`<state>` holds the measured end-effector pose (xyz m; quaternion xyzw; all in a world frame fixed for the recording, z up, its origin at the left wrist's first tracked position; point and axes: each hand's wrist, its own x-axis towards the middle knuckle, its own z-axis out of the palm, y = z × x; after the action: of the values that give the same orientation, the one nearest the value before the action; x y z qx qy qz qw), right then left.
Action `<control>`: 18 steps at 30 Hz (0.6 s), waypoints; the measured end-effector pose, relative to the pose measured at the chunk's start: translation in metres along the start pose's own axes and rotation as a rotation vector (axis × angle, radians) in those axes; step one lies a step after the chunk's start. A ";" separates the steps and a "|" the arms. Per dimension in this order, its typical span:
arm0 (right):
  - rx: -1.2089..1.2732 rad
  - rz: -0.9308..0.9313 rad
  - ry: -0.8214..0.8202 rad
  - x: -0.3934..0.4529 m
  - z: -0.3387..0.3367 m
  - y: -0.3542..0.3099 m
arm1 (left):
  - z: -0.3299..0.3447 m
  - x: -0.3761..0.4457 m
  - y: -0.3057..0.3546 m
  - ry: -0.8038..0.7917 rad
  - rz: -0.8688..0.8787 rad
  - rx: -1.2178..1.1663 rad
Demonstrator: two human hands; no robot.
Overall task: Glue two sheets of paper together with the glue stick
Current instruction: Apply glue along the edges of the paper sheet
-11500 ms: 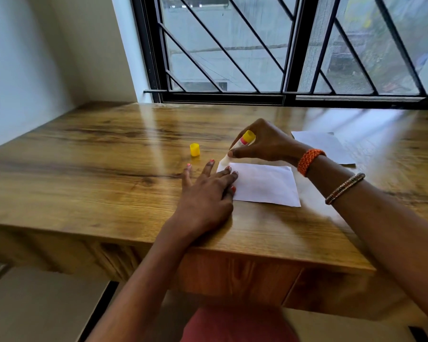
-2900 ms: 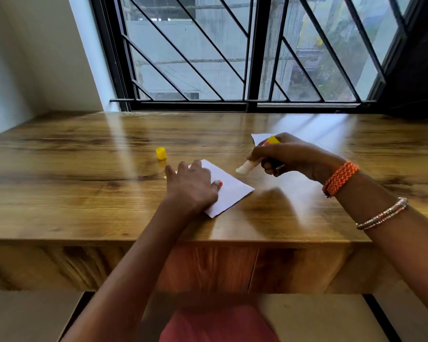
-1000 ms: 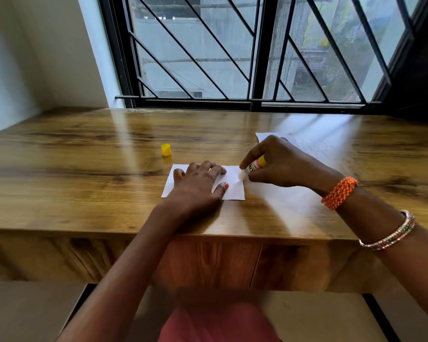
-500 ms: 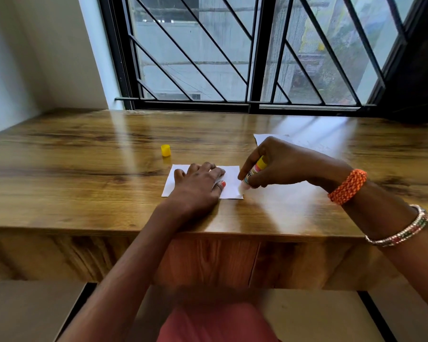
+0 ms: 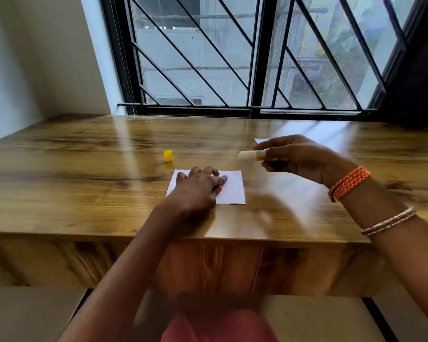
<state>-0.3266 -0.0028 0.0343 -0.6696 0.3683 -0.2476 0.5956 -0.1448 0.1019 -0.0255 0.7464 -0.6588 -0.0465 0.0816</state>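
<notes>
A small white sheet of paper (image 5: 232, 188) lies flat on the wooden desk (image 5: 84, 188). My left hand (image 5: 198, 191) rests on it with fingers spread, pressing it down. My right hand (image 5: 297, 159) is lifted above the desk to the right of the sheet and grips the uncapped glue stick (image 5: 248, 155), whose white tip points left. A corner of a second white sheet (image 5: 261, 140) shows just behind my right hand; the rest of it is hidden. The yellow glue cap (image 5: 168, 155) stands on the desk, up and to the left of the sheet.
A barred window (image 5: 232, 58) runs along the desk's far edge. A white wall (image 5: 22, 58) closes the left side. The desk's front edge (image 5: 183, 236) is close to my body.
My right hand has lifted the glue stick off the sheet's right edge and moved it up and to the right. My left hand stays on the sheet.
</notes>
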 end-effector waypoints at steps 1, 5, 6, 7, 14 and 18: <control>0.038 0.005 0.028 0.003 -0.001 0.003 | 0.000 0.000 0.000 0.003 0.000 0.001; -0.113 -0.055 0.064 0.006 0.002 0.015 | 0.002 -0.002 0.000 0.029 -0.004 -0.003; -0.200 -0.091 0.084 0.005 0.004 0.018 | 0.003 -0.002 0.001 0.031 -0.003 -0.002; -0.284 -0.124 0.112 0.004 0.007 0.020 | 0.003 -0.003 0.001 0.032 -0.003 -0.002; -0.641 -0.270 0.208 -0.002 0.020 0.024 | 0.004 -0.004 0.001 0.051 -0.007 0.005; -0.701 -0.286 0.169 -0.011 0.025 0.018 | 0.006 -0.004 0.001 0.062 -0.010 -0.002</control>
<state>-0.3173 0.0209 0.0133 -0.8543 0.3813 -0.2416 0.2577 -0.1468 0.1050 -0.0313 0.7506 -0.6523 -0.0243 0.1025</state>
